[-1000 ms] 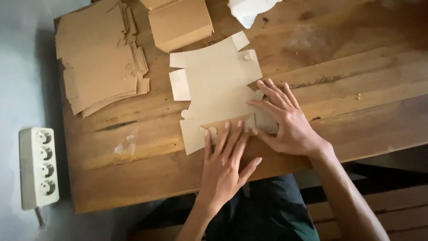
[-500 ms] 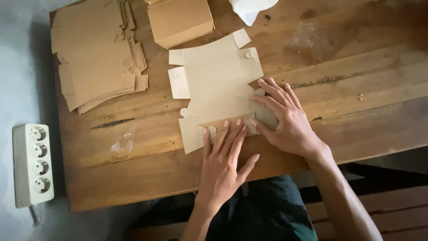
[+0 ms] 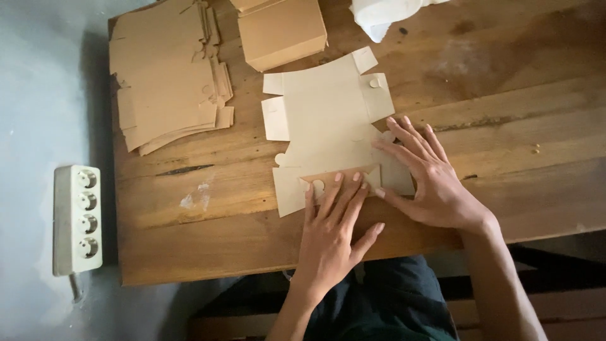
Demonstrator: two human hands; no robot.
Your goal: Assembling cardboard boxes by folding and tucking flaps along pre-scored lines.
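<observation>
Cardboard blank (image 3: 325, 120), flat and notched, lies pressed under left hand (image 3: 331, 237) and right hand (image 3: 429, 183), fingers spread.

Left hand (image 3: 331, 233): palm down, fingers extended and held together, pointing away from the body, thumb splayed outward. Right hand (image 3: 429, 180): palm down, fingers spread and angled toward the upper left; both forearms enter from the lower edge

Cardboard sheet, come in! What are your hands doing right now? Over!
Left hand flat, pressing folded flap down. Right hand flat on cardboard sheet. Nothing gripped. Flat stack and folded box sit apart.
</observation>
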